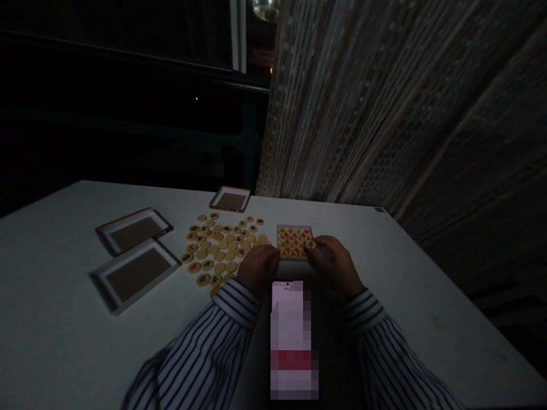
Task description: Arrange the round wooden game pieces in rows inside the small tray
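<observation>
A small open box point(294, 259) stands on the table, with rows of round Chinese chess pieces bearing red characters inside. At its left edge, my left hand point(257, 266) has its fingers curled against the side. My right hand point(337, 265) pinches a Chinese chess piece point(310, 244) with a black character between thumb and fingers, over the box's right edge. To the left of my left hand lies a loose spread of Chinese chess pieces point(219, 256), some face up with red or black characters, others showing plain faces.
A lit phone point(288, 324), its screen pixelated, lies between my forearms. Left of the spread are two shallow open trays point(100, 287) point(105, 236), partly overlapping. A third tray point(212, 205) sits near the white table's point(427, 296) far edge. String curtains point(342, 102) hang behind it.
</observation>
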A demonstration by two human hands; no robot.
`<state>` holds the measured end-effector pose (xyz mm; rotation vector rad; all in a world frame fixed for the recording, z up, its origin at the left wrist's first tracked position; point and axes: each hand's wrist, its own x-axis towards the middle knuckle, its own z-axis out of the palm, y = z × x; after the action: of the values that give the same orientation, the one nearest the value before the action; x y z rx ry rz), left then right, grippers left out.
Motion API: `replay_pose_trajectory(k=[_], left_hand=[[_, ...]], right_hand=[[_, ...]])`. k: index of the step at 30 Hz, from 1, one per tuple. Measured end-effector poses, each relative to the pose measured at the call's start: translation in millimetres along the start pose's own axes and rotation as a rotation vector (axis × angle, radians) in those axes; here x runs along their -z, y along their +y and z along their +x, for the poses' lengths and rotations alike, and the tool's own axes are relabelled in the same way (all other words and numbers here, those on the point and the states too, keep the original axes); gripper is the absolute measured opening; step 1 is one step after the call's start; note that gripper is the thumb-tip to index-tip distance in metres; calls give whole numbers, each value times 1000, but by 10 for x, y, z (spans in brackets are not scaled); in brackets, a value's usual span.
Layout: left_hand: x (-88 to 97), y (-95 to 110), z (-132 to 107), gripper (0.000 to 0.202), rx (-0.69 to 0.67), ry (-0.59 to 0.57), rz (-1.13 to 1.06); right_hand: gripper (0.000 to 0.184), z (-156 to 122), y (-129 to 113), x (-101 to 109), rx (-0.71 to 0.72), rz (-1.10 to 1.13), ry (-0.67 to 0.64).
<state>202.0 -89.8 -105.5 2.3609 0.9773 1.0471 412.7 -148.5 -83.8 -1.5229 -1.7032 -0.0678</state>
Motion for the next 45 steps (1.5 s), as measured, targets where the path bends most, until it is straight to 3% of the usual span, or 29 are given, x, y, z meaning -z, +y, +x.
replay_pose_trajectory(k=[13,19,45], left_hand=[[-116,-172,-28,25,-89,-129,176],[-139,-137,-51,23,-84,-94,241],[-120,-121,-53,23,-106,-130,256]], right_hand=[[31,-76,202,-169,-53,-58,-77],[30,-81,223,-198,-72,-37,-113],[28,-89,269,-234,-73,-17,-162]])
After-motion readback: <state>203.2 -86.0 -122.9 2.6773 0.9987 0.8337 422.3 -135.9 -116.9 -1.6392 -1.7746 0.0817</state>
